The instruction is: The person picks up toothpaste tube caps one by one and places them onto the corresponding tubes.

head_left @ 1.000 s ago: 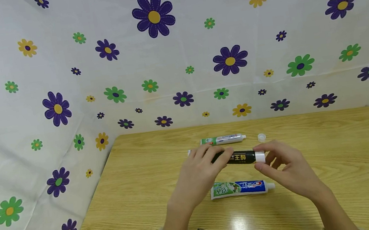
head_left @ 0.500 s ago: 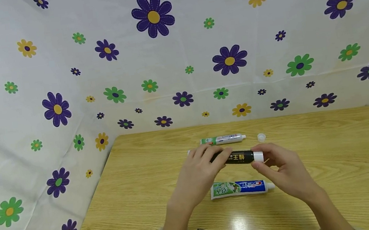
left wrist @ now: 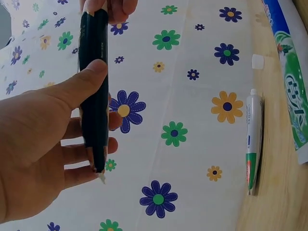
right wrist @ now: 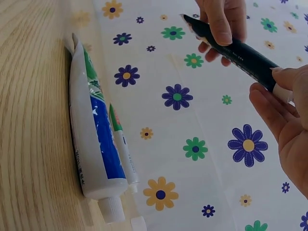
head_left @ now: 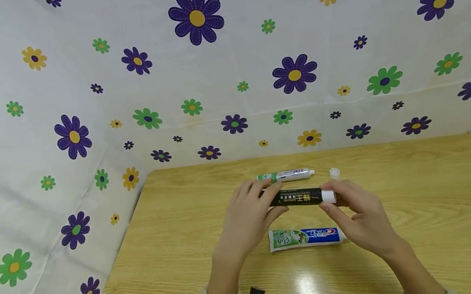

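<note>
Above the table, a black toothpaste tube (head_left: 300,196) with gold lettering is held level between both hands. The left hand (head_left: 249,214) grips its body near the tail end; in the left wrist view the thumb lies along one face of the tube (left wrist: 95,115) and the fingers come round behind. At the other end, the right hand (head_left: 363,217) pinches the white cap (head_left: 328,197) between thumb and fingers. The cap sits against the tube's end; whether it is tight cannot be told. In the right wrist view the cap is mostly covered by the right hand (right wrist: 288,106).
Nearer the person lies a green, white and blue toothpaste tube (head_left: 305,237). Behind the hands is a smaller white and green tube (head_left: 294,174), its nozzle uncapped. A loose white cap (head_left: 335,173) rests to its right. Flowered cloth (head_left: 225,69) rises behind the wooden table (head_left: 165,255).
The left fingers have shifted on the black tube, exposing more lettering and its lower edge. The right hand stays at the cap. The head view has tilted slightly.
</note>
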Tool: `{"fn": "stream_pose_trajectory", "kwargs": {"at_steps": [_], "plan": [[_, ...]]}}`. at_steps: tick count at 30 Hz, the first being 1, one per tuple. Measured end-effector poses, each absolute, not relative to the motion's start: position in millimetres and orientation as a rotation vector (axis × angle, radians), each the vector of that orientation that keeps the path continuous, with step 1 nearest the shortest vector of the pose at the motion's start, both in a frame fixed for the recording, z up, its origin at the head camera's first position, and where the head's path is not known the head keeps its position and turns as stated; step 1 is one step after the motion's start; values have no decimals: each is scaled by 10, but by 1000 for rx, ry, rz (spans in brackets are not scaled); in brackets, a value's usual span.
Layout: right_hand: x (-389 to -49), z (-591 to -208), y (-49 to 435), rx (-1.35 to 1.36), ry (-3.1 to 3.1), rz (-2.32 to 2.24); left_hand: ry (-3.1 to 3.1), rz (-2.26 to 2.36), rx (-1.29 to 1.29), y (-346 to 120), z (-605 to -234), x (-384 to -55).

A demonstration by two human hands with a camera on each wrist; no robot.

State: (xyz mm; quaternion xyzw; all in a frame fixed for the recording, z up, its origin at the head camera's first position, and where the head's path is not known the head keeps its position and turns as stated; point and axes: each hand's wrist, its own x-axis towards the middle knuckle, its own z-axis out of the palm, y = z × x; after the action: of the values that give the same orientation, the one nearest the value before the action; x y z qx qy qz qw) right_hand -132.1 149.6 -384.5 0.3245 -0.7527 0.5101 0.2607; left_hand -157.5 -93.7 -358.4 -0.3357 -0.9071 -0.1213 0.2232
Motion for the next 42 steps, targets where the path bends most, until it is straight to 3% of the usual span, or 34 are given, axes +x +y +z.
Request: {"fn": "stream_pose_trajectory", "kwargs": {"at_steps": [17, 35, 42], "plan": [[-1360, -3870, 1637, 812, -2370, 1204, -2755, -631, -894, -1020, -3630, -1627], [-1346, -3877, 1671, 760, -2233, 1447, -2655, -844, -1081, -1079, -3617, -1649], [-1342, -3878, 1637, 766, -2227, 1539, -2635, -876, -1045, -1060, -3616, -1637]]}}
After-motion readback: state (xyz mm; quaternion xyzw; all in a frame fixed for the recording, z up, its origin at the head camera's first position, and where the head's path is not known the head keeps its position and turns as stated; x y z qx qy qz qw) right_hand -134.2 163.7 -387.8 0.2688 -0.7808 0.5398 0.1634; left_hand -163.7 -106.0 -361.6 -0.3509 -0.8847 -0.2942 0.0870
